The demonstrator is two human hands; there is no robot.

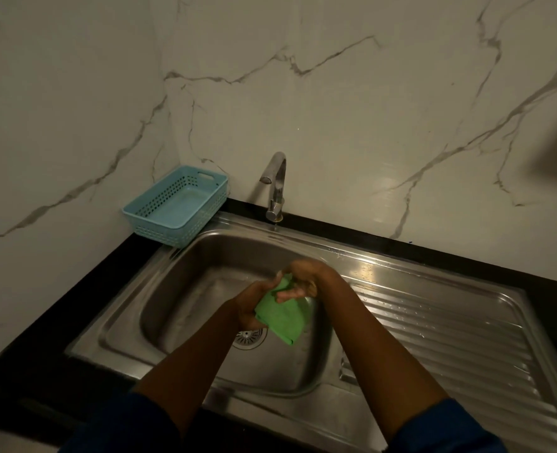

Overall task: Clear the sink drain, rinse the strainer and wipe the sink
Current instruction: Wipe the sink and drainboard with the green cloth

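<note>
**Green cloth gripped in both hands over the basin**

Green cloth: bunched at the top, lower part hanging in a folded flap with a pointed corner down. Plain bright green, no pattern visible. It is held above the middle of the sink, apart from the basin floor.

Left hand: fingers curled round the cloth from the left, fingertips showing across its front. Right hand: above, fingers curled over the bunched top end. The two hands touch.

Strainer: seated in the drain at the basin floor, just below the left hand and partly hidden by it.

Room: the left half of the basin is open floor, dull steel. The front rim lies under both forearms. The ribbed drainboard runs off the basin's right edge, with water drops on it.

Faucet: at the back rim, spout turned left.

Blue basket: perforated, at the sink's back-left corner, its front overhanging the rim.

Black countertop borders the left edge and the back; marbled wall behind. Dark blue sleeves show at the bottom.
</note>
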